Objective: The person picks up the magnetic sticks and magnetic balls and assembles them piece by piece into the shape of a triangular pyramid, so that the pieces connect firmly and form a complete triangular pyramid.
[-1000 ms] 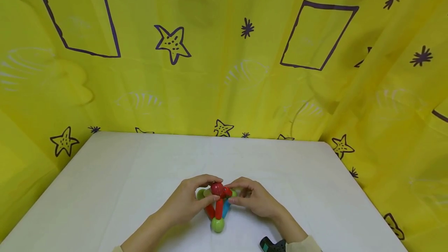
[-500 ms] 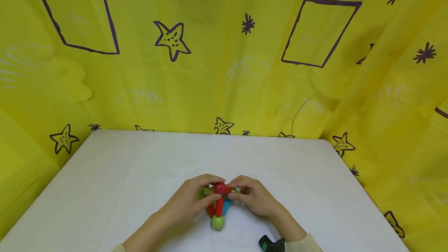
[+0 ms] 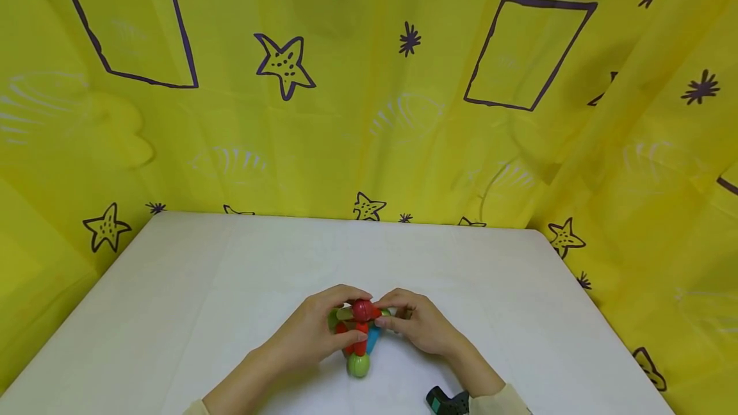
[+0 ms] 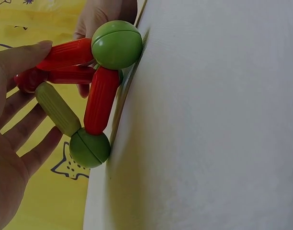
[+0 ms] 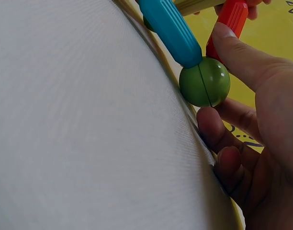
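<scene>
A toy pyramid of balls and rods stands between both hands, a red ball [image 3: 363, 310] at its top and green balls [image 4: 118, 45] at the lower corners. Red rods [image 4: 99, 101], an olive-green rod [image 4: 58, 110] and a blue rod [image 5: 173, 31] link them. My left hand [image 3: 314, 327] holds the top: its thumb lies on a red rod beneath the red ball, the other fingers behind the ball. On the right side, my right hand [image 3: 425, 328] pinches another red rod [image 5: 232, 21], close to a green ball [image 5: 205, 82]. Part of the far side is hidden by fingers.
A white-covered table [image 3: 230, 261] spreads around the hands. A yellow curtain [image 3: 346, 120] with dark drawings hangs behind and at both sides. Near my right sleeve lies a small black device [image 3: 446, 401].
The red ball has shifted slightly right and meets the red rod in my right hand. My left thumb has slid down from the ball onto the front red rod.
</scene>
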The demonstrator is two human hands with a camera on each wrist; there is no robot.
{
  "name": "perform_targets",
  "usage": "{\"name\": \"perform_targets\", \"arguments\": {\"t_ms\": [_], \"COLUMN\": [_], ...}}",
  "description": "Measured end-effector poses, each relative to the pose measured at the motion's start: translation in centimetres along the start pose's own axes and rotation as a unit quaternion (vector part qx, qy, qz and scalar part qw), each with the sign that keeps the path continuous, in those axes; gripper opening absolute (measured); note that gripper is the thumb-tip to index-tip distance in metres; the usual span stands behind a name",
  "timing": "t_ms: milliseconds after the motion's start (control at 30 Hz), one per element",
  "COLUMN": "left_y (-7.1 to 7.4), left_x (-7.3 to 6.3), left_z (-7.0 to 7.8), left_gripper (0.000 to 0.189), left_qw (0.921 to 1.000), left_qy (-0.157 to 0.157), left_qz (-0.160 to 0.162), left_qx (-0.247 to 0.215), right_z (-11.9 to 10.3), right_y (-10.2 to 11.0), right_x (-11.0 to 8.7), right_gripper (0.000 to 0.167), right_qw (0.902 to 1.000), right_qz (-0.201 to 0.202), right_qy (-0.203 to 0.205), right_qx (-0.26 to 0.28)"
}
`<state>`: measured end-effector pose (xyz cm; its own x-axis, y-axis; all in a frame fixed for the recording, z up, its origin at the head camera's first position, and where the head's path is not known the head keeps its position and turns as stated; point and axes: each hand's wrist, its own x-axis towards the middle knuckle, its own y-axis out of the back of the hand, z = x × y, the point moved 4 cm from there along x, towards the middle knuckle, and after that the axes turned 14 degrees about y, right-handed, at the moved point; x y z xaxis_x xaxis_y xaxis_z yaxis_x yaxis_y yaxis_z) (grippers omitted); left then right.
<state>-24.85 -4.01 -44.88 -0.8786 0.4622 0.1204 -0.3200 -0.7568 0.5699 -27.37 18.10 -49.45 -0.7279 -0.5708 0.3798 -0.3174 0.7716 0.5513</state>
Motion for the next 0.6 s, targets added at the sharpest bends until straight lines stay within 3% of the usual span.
{"name": "perform_targets", "arguments": {"t_ms": [433, 600], "left_y": [0.0, 0.1], "left_x": [0.1, -0.2], "left_z": [-0.1, -1.0], "left_gripper": [0.051, 0.054], "left_qw": [0.9999, 0.9989], "left_qy": [0.008, 0.041], "left_qz": [0.004, -0.02], "left_qx": [0.008, 0.003], "right_z": [0.0, 0.1], "right_y": [0.1, -0.2], "right_x": [-0.2, -0.3], "right_gripper": [0.023, 0.03], "right_qw": [0.9998, 0.9996], "right_qz": [0.001, -0.003], "right_qy": [-0.019, -0.028], "right_qx": [0.006, 0.001]}}
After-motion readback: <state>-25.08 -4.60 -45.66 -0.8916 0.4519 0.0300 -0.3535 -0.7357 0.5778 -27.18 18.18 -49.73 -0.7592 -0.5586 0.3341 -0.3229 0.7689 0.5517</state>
